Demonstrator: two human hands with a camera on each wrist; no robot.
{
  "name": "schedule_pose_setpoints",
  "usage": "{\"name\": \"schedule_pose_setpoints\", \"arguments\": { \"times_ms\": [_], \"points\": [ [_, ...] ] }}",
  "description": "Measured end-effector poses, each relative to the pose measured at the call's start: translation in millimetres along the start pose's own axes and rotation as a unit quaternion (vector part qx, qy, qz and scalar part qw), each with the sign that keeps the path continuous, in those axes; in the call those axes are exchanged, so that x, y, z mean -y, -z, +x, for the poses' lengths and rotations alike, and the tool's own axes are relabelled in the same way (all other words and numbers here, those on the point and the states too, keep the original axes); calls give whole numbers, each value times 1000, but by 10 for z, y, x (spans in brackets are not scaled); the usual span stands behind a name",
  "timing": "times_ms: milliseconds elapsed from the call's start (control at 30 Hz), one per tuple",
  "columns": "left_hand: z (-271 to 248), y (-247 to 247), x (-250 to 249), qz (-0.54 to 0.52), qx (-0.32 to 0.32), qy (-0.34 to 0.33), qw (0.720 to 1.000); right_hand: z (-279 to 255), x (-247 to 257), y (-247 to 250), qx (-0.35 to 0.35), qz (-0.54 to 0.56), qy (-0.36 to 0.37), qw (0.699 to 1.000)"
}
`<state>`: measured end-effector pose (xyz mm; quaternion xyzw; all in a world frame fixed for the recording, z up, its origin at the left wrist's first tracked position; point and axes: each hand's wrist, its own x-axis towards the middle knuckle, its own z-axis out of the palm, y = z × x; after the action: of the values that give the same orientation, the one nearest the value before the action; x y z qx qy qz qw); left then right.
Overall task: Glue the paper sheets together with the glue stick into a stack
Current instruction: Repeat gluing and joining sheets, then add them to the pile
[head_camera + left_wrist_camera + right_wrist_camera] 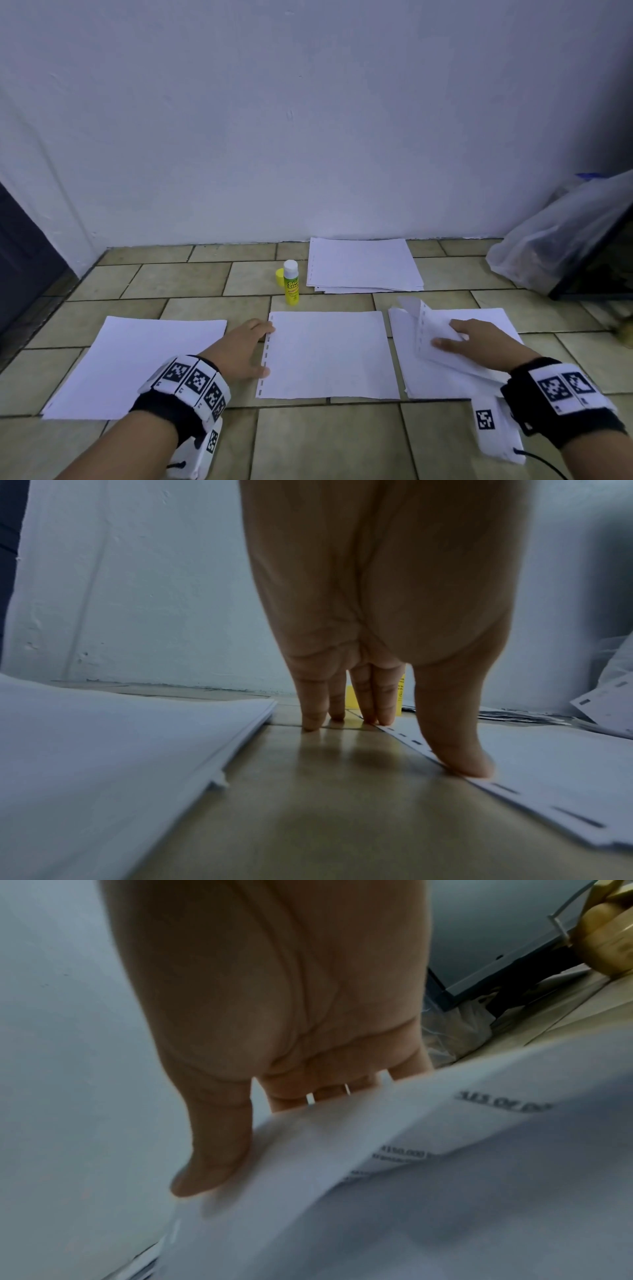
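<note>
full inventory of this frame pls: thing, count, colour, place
glue stick: 1, yellow with white tip, upright, uncapped, floor centre.
cap: 1, yellow, left of the stick.
single sheet: 1, white, punched left edge, centre.
paper piles: 3, white; left, right, far by the wall.
lifted sheet: 1, white, above right pile.
plastic bag: 1, clear, far right.
left hand: fingers touching single sheet's left edge.
right hand: holds lifted sheet.

White paper sheets, yellow glue stick with white top, olive-tan floor tiles.
</note>
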<state>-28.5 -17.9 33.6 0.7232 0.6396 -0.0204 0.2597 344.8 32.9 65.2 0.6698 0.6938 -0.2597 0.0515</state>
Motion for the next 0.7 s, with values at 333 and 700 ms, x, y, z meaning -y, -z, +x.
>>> {"name": "schedule_pose_setpoints", "arguments": {
  "times_ms": [333, 700],
  "points": [
    [0, -40, 35, -10, 3, 0, 1000, -27, -42, 104, -4, -3, -13, 1000],
    [33, -63, 74, -17, -7, -5, 1000, -330, 1341, -230, -61, -72, 191, 977]
  ]
}}
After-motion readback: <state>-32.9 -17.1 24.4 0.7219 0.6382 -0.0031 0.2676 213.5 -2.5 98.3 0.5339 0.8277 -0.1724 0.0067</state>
